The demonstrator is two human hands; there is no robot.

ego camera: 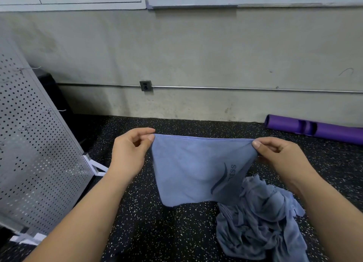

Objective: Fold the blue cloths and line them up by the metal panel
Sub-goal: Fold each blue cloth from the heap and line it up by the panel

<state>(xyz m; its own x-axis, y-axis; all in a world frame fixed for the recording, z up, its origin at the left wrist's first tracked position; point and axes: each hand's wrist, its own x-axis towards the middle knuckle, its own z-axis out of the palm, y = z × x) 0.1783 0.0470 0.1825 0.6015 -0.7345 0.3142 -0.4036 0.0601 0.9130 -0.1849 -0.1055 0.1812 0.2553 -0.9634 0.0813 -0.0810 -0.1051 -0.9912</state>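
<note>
Your left hand [129, 151] and right hand [279, 153] each pinch a top corner of the blue cloth [196, 169], holding it spread in the air right of the metal panel [39, 143]. Farther right of the panel, the heap of blue cloths [261, 222] lies crumpled on the floor [157, 232].

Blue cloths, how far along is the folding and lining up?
Nothing looks done yet: no folded cloth shows on the floor by the perforated metal panel. In hand: the left hand and right hand pinch the top corners of one blue cloth, spread out, hanging, unfolded. Left: that cloth, plus the crumpled pile of blue cloths below the right hand.
</note>
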